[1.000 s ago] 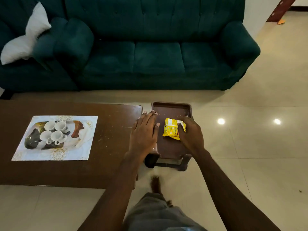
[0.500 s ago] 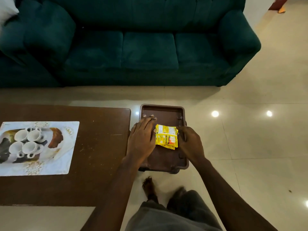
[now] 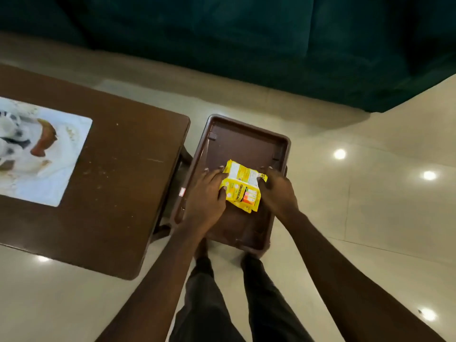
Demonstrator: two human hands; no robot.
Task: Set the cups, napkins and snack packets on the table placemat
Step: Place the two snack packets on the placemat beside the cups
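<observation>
Yellow snack packets (image 3: 243, 186) lie stacked on a brown tray-topped stool (image 3: 244, 141) to the right of the table. My left hand (image 3: 206, 197) presses against the stack's left side and my right hand (image 3: 276, 191) against its right side, so both hands hold the stack between them. The white printed placemat (image 3: 61, 156) lies on the dark wooden table (image 3: 118, 183) at the far left, with white cups (image 3: 7, 124) on it, blurred and cut by the frame edge.
A dark green sofa (image 3: 246, 45) runs across the back. Pale glossy floor tiles (image 3: 370, 193) surround the stool. My legs (image 3: 234, 304) stand just in front of the stool, close to the table's right corner.
My left hand slid from the tray's left edge onto the packets, and both hands now squeeze the stack. The view has tilted down and moved closer, pushing the placemat to the left edge.
</observation>
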